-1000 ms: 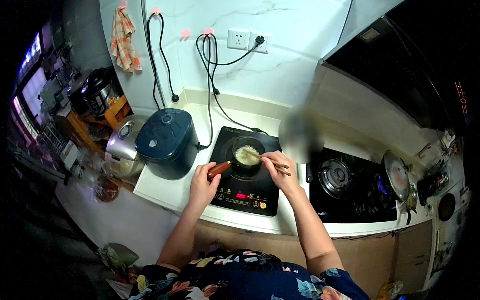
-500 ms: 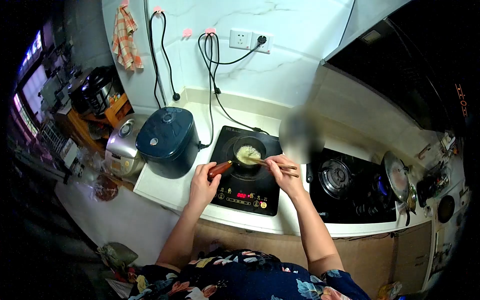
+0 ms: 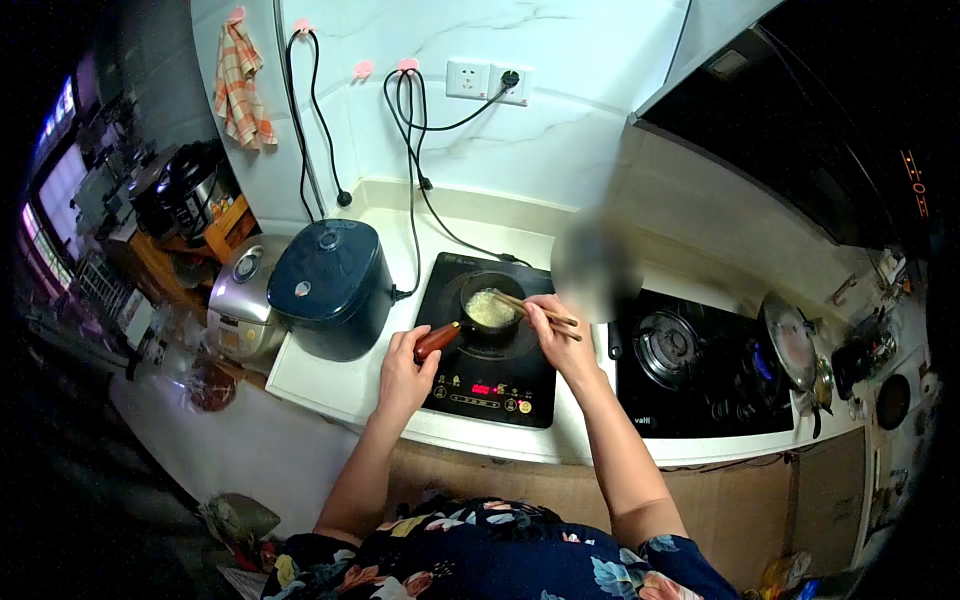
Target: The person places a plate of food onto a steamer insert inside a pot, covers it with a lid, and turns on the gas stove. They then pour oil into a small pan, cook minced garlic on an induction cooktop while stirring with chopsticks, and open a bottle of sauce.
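My left hand (image 3: 408,368) is wrapped round the reddish-brown handle (image 3: 437,341) of a small dark pan (image 3: 492,328). The pan sits on a black induction cooktop (image 3: 455,378) with a lit red display. Pale yellowish food (image 3: 488,309) lies in the pan, too small to identify. In my right hand (image 3: 559,338) is a pair of wooden chopsticks (image 3: 538,313), their tips down in the pan at the food.
Left of the cooktop stand a dark blue appliance (image 3: 332,290) and a silver rice cooker (image 3: 245,300). A black gas stove (image 3: 690,365) is at the right, with a wok (image 3: 790,340) at its far side. Cords (image 3: 413,160) hang on the wall. A blurred round patch lies behind.
The chopsticks have shifted within the pan, with my right hand moving slightly. My left hand keeps its hold on the handle. The view has tilted a little.
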The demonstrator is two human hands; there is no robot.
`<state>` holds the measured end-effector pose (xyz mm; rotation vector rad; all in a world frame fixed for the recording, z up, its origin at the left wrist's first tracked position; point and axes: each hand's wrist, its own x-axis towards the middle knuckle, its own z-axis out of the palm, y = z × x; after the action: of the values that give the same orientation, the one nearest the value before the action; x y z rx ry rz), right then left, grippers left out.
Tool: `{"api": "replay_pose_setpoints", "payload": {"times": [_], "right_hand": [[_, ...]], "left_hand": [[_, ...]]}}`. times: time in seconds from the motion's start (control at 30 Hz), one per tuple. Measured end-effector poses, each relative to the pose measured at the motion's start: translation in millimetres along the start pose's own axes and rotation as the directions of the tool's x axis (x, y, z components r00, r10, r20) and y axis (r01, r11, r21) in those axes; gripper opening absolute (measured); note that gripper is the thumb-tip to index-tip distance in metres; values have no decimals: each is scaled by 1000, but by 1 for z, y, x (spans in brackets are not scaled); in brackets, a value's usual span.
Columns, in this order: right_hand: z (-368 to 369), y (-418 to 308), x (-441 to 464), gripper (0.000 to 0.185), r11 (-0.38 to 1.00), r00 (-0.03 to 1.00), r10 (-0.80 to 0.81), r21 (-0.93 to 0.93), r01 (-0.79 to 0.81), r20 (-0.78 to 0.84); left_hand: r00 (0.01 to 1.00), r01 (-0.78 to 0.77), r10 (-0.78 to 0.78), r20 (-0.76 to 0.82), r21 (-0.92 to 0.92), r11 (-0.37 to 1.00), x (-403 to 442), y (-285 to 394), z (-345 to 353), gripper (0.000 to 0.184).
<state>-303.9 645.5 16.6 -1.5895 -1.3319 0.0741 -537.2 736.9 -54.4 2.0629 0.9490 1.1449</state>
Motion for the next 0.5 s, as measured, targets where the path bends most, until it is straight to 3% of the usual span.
{"api": "replay_pose_setpoints", "payload": {"times": [0.1, 0.23, 0.27, 0.37, 0.5], "right_hand": [[-2, 4, 1, 17, 997, 998, -37, -73, 40, 48], [-6, 7, -1, 20, 971, 983, 141, 177, -160, 116], [-8, 6, 1, 23, 982, 993, 94, 160, -105, 73], [-14, 9, 5, 25, 991, 998, 27, -129, -21, 49], [-10, 3, 2, 25, 993, 988, 113, 2, -114, 109]], "left_hand": [[999, 42, -42, 32, -9, 999, -1, 8, -4, 38], [998, 50, -49, 37, -22, 999, -3, 9, -4, 38], [998, 46, -45, 38, -21, 999, -3, 11, -5, 38], [998, 32, -32, 48, 6, 999, -4, 14, -7, 39], [996, 71, -69, 65, -26, 997, -6, 18, -7, 39]]}}
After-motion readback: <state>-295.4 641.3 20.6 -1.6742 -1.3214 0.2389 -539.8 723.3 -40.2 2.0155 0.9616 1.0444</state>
